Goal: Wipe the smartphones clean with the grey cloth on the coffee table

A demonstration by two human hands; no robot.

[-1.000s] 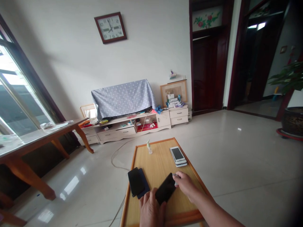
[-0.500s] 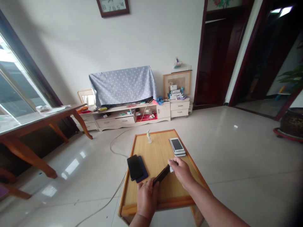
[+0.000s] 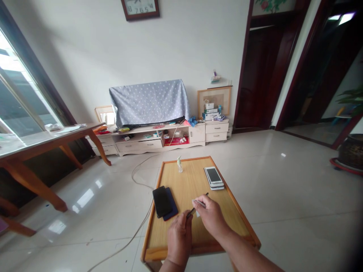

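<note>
My left hand (image 3: 179, 235) is closed around the near end of a dark phone (image 3: 191, 213), tilted nearly edge-on above the small wooden table (image 3: 187, 181). My right hand (image 3: 212, 216) pinches a small white cloth or tissue (image 3: 199, 203) against the phone's middle, hiding part of it. To the left, a black phone (image 3: 162, 202) overlaps a dark blue phone or case (image 3: 171, 204). Farther right lies a stack of phones with a white one (image 3: 213, 175) on top. A small clear pump bottle (image 3: 179, 165) stands upright near the table's far edge.
A cable (image 3: 133, 223) runs along the tiled floor left of the small table. At the left stands a larger wooden table (image 3: 93, 138). A low white cabinet (image 3: 197, 134) lines the far wall, with a cloth-covered object (image 3: 150, 102) on it. A potted plant (image 3: 351, 151) is at right.
The phone has turned to a thinner edge-on angle. My right hand has shifted slightly left and down along it with the white cloth, closer to my left hand. The camera view has moved slightly.
</note>
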